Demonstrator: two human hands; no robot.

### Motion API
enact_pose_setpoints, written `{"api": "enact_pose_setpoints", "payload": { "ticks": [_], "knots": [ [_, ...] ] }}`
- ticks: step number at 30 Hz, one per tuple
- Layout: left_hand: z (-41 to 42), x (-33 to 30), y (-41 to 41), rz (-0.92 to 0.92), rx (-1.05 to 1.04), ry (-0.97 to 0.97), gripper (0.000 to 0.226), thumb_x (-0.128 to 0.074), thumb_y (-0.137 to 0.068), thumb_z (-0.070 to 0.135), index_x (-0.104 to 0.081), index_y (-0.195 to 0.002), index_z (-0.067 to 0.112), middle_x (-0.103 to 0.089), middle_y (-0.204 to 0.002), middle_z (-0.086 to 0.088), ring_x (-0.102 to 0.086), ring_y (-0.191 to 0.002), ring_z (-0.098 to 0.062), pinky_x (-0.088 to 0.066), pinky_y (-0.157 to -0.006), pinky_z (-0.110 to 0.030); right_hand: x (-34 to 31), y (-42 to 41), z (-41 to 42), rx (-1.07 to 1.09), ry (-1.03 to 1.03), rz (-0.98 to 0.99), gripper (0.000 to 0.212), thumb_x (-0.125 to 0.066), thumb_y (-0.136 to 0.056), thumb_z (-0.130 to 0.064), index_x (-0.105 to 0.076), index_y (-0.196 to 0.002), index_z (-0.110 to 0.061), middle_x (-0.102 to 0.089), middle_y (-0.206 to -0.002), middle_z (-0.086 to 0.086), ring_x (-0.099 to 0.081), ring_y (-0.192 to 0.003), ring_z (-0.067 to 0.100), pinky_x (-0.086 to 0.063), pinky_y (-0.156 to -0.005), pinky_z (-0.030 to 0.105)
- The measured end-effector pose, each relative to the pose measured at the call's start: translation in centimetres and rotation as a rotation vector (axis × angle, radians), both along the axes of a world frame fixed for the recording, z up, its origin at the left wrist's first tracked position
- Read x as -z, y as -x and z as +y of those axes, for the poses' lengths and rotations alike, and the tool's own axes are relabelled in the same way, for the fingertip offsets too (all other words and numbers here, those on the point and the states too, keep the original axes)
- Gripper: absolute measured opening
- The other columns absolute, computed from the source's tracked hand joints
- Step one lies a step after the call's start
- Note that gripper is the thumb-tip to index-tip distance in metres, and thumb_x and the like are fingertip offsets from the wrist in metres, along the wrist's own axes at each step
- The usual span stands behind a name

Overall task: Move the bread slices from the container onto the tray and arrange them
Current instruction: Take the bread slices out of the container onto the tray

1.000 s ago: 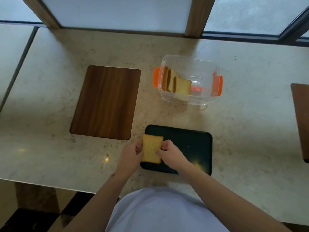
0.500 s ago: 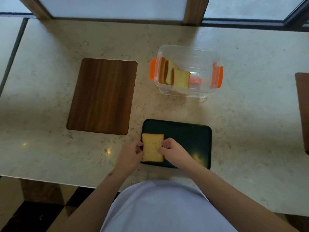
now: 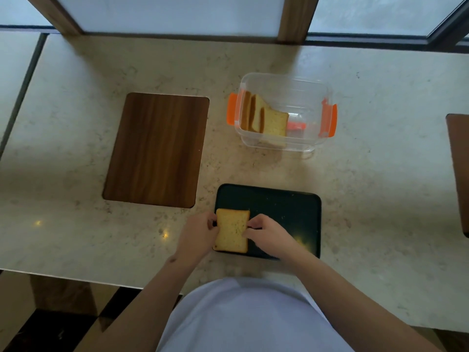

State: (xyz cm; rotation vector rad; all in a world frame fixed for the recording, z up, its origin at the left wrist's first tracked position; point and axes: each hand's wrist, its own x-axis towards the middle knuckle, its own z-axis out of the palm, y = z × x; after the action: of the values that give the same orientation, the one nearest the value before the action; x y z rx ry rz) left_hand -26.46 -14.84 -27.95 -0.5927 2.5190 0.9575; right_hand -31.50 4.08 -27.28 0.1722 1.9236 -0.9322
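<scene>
A golden bread slice (image 3: 232, 230) lies flat in the near-left corner of the dark tray (image 3: 286, 212). My left hand (image 3: 199, 232) pinches its left edge and my right hand (image 3: 266, 232) pinches its right edge. Beyond the tray stands a clear plastic container (image 3: 299, 97) with orange side clips. Inside it, several more bread slices (image 3: 264, 118) lean upright against the left wall.
A wooden panel (image 3: 157, 148) is set flush into the marble counter to the left of the tray. Another wooden panel (image 3: 459, 171) shows at the right edge. The counter's front edge runs just below my hands. Window frames stand behind the counter.
The slice has settled a little lower and squarer into the tray's near-left corner, with both hands still on its edges. The view has shifted slightly.
</scene>
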Motion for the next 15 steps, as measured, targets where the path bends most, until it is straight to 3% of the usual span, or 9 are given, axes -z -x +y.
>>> {"api": "enact_pose_setpoints", "payload": {
  "ticks": [3,6,9,12,15],
  "knots": [
    [0.7,-3.6,4.5,0.183,0.003,-0.010,0.009,-0.066,-0.089,0.021,-0.067,-0.099,0.021,-0.060,-0.078,0.017,-0.057,-0.073,0.002,-0.038,-0.062,-0.010,-2.8,4.2,0.9,0.089,0.093,0.021,0.031,-0.063,-0.092,-0.038,-0.063,-0.120,-0.024,-0.069,-0.109,-0.008,-0.067,-0.098,0.009,-0.057,-0.091,0.035],
    [2.2,-8.2,10.9,0.397,0.076,-0.077,0.012,-0.064,-0.090,0.023,-0.066,-0.102,0.024,-0.061,-0.080,0.019,-0.060,-0.075,0.007,-0.049,-0.066,-0.011,-6.8,10.2,2.1,0.237,0.296,0.102,0.023,-0.065,-0.091,-0.033,-0.067,-0.110,-0.021,-0.075,-0.099,-0.003,-0.074,-0.090,0.011,-0.060,-0.086,0.035],
    [4.5,-10.9,17.4,0.501,0.117,-0.092,0.018,-0.061,-0.092,0.021,-0.068,-0.109,0.017,-0.063,-0.087,0.015,-0.060,-0.073,0.006,-0.047,-0.064,-0.006,-9.3,16.4,2.3,0.381,0.368,0.241,0.022,-0.065,-0.089,-0.025,-0.068,-0.106,-0.012,-0.075,-0.098,0.006,-0.074,-0.090,0.018,-0.061,-0.082,0.033],
    [7.0,-11.0,22.8,0.387,0.085,-0.069,0.023,-0.057,-0.089,0.011,-0.069,-0.109,0.008,-0.067,-0.093,0.001,-0.061,-0.078,-0.007,-0.047,-0.069,-0.016,-8.8,21.7,1.3,0.527,0.314,0.212,0.008,-0.059,-0.092,-0.010,-0.063,-0.096,-0.006,-0.064,-0.092,0.011,-0.065,-0.088,0.023,-0.056,-0.085,0.037],
    [8.7,-9.7,26.3,0.129,0.083,0.002,0.017,-0.053,-0.086,0.003,-0.066,-0.096,0.003,-0.064,-0.083,-0.007,-0.058,-0.068,-0.016,-0.045,-0.057,-0.025,-7.2,24.8,0.5,0.566,0.204,0.080,0.009,-0.052,-0.093,-0.008,-0.058,-0.100,-0.008,-0.054,-0.099,0.015,-0.054,-0.086,0.027,-0.049,-0.080,0.040]
  ]
}}
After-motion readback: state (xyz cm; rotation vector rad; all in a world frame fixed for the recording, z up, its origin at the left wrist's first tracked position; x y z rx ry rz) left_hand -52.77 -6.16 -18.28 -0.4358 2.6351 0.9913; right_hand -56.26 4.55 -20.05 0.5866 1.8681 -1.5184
